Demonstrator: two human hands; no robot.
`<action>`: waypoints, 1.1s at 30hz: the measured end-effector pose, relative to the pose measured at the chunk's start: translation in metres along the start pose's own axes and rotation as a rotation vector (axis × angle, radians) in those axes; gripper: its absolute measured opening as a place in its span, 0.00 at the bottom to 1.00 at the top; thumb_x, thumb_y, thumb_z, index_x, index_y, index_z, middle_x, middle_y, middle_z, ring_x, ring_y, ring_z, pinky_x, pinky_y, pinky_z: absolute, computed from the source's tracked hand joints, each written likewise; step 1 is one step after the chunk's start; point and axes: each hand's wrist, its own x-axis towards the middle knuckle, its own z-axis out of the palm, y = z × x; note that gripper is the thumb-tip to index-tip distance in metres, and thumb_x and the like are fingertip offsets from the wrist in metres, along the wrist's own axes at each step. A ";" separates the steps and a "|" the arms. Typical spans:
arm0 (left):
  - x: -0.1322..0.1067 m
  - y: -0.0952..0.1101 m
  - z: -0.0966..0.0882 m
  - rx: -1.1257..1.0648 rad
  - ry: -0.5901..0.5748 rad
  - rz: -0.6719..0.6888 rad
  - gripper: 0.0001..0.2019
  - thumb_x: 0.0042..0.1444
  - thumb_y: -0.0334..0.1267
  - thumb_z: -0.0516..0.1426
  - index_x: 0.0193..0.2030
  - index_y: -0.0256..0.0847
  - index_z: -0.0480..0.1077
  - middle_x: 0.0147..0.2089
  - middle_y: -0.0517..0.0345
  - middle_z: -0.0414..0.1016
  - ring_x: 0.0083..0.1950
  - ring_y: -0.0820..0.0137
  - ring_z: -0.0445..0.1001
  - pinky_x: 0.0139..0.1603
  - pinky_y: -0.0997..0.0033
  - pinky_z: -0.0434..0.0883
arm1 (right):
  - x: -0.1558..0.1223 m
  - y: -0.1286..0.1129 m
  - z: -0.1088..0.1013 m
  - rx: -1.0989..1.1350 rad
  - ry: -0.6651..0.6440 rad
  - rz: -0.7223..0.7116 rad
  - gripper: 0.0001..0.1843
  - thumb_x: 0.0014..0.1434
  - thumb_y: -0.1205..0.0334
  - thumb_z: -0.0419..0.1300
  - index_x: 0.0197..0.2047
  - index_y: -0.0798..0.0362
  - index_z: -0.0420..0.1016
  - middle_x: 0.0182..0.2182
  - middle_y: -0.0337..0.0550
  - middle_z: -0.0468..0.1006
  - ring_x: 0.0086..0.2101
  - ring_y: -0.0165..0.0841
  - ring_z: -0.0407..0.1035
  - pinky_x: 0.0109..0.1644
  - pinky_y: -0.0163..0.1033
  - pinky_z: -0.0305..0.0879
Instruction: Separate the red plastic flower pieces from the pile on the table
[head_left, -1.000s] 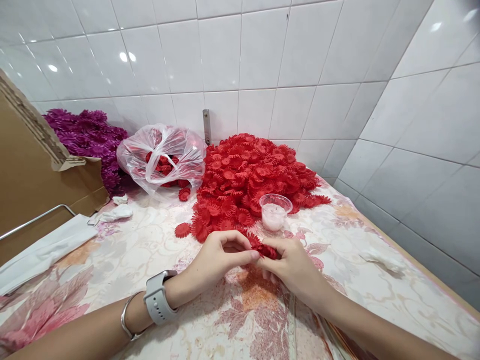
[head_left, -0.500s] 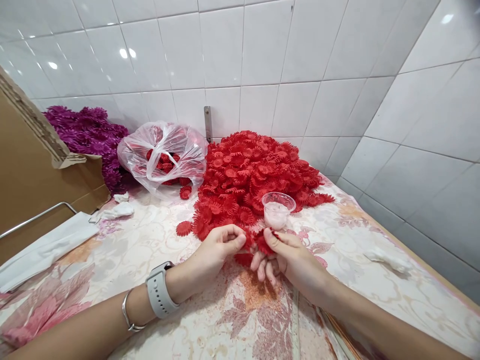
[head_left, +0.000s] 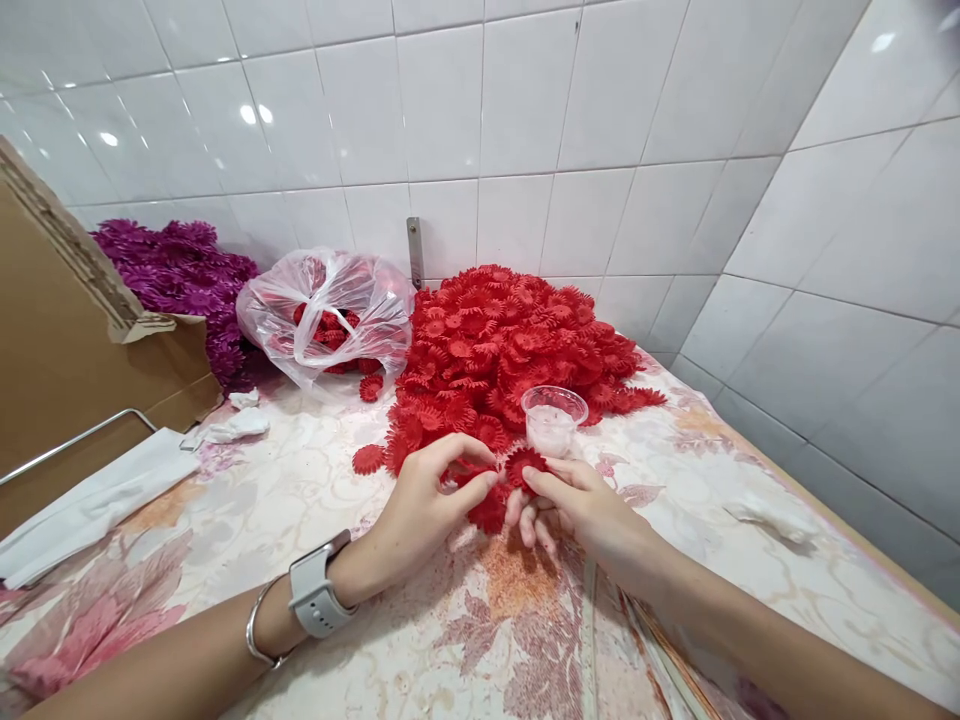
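My right hand [head_left: 566, 500] pinches a small red fabric flower [head_left: 523, 466] with a dark middle, thumb laid across its face and the other fingers curled below. Close on its left is my left hand [head_left: 442, 485], thumb and forefinger apart, their tips near the flower's edge; I see nothing held between them. Under the hands lies another red flower [head_left: 489, 512], partly covered. A clear plastic cup [head_left: 553, 425] with whitish stuff inside stands just behind my right hand. Beyond it rises a large heap of red flowers [head_left: 502, 340].
A knotted clear plastic bag [head_left: 330, 320] of red flowers sits left of the heap, beside a purple flower pile [head_left: 176, 275]. Cardboard [head_left: 82, 370] stands at the left edge. Crumpled white tissue [head_left: 772, 520] lies at right. Thin stems [head_left: 660, 650] lie under my right forearm.
My left thumb and forefinger have parted from their pinch. The red flower in my right hand has turned to show its face more fully.
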 end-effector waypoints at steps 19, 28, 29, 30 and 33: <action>-0.001 -0.001 0.004 -0.262 -0.056 -0.178 0.02 0.50 0.34 0.57 0.30 0.39 0.69 0.26 0.62 0.72 0.27 0.74 0.69 0.30 0.76 0.66 | -0.006 -0.008 0.003 -0.206 -0.054 0.067 0.19 0.55 0.52 0.52 0.24 0.59 0.69 0.16 0.40 0.73 0.12 0.21 0.62 0.14 0.26 0.47; -0.003 -0.002 0.005 -0.239 -0.060 -0.156 0.05 0.51 0.36 0.58 0.32 0.38 0.71 0.32 0.58 0.74 0.33 0.71 0.72 0.34 0.74 0.68 | -0.007 -0.005 0.003 -0.232 -0.001 0.008 0.21 0.53 0.48 0.55 0.20 0.58 0.69 0.14 0.40 0.71 0.13 0.24 0.63 0.14 0.28 0.50; -0.003 -0.002 0.005 -0.260 -0.074 -0.163 0.05 0.50 0.37 0.58 0.33 0.38 0.72 0.32 0.57 0.75 0.34 0.70 0.72 0.35 0.74 0.69 | -0.007 -0.004 0.002 -0.247 0.014 -0.007 0.21 0.53 0.49 0.56 0.20 0.58 0.69 0.15 0.40 0.71 0.14 0.25 0.63 0.14 0.28 0.50; -0.003 -0.001 0.005 -0.278 -0.084 -0.170 0.06 0.50 0.37 0.58 0.33 0.37 0.72 0.33 0.56 0.75 0.34 0.70 0.72 0.35 0.73 0.69 | -0.008 -0.003 0.002 -0.262 0.025 -0.021 0.20 0.53 0.50 0.56 0.20 0.57 0.69 0.16 0.41 0.72 0.14 0.25 0.64 0.15 0.29 0.51; -0.003 0.001 0.006 -0.325 -0.104 -0.205 0.07 0.50 0.38 0.59 0.32 0.37 0.73 0.32 0.55 0.75 0.34 0.70 0.72 0.36 0.73 0.69 | -0.008 0.000 0.000 -0.340 0.062 -0.057 0.20 0.54 0.51 0.56 0.18 0.56 0.68 0.15 0.40 0.71 0.16 0.26 0.63 0.18 0.31 0.52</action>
